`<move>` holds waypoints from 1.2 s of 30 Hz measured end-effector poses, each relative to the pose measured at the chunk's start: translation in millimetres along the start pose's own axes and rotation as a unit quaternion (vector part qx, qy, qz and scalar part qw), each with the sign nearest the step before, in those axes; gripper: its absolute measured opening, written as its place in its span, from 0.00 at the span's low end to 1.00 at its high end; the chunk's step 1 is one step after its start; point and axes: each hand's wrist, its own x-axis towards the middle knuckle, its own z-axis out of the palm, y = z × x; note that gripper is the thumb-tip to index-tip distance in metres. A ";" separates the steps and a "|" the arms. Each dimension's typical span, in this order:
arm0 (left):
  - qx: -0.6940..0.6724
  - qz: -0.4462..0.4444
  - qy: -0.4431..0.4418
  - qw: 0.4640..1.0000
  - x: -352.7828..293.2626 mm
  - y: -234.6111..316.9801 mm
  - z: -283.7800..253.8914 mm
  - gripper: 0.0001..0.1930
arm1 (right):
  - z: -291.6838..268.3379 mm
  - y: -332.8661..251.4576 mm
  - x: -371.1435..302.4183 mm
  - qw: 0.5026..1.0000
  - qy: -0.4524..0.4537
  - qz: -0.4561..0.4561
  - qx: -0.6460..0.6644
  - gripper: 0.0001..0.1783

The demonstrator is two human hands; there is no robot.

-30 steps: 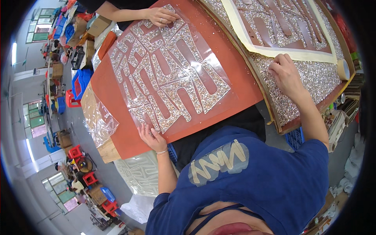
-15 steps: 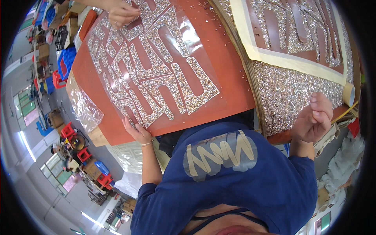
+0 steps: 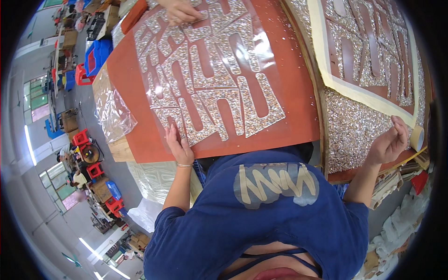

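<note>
A clear plastic sheet bearing a cut-out pattern of glittering chips point(image 3: 212, 112) lies on a reddish-brown board point(image 3: 298, 93). My left hand point(image 3: 179, 147) rests at the sheet's near left corner, fingers extended and apart. On the right, my right hand point(image 3: 389, 142) is above a bed of loose glittering chips point(image 3: 345, 126), by the near corner of a pale-taped frame point(image 3: 359, 93). Its fingers are pressed together; whatever may be between them is too small to make out. Another person's hand point(image 3: 182, 11) reaches over the far part of the sheet, fingertips down on the pattern.
A wooden strip point(image 3: 322, 116) divides the board from the chip bed. A tape roll point(image 3: 416, 138) stands at the right edge. Crumpled clear plastic point(image 3: 112, 112) lies off the board's left side. Blue crates point(image 3: 97, 57) and red stools point(image 3: 94, 170) stand farther left.
The whole view has shifted, so the board appears farther right. My right hand has moved nearer the taped frame's corner. My left hand stays at the sheet's near left corner.
</note>
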 end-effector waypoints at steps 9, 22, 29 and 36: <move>-0.057 0.032 0.001 0.998 -1.7 -5.1 -9.7 0.24 | 3.4 22.3 -6.3 0.993 0.049 0.040 -0.099 0.08; -0.237 0.081 0.053 0.967 -15.4 -23.4 -24.1 0.16 | 45.5 -35.1 -67.0 0.943 -0.007 0.029 -0.331 0.06; -0.222 0.062 0.118 0.966 -17.6 -23.6 -23.5 0.09 | 234.2 -133.4 -69.6 0.973 -0.207 -0.079 -0.058 0.11; -0.162 0.045 0.167 0.972 -19.8 -17.4 -20.1 0.07 | 343.4 -160.5 -73.0 0.940 -0.293 -0.169 0.047 0.06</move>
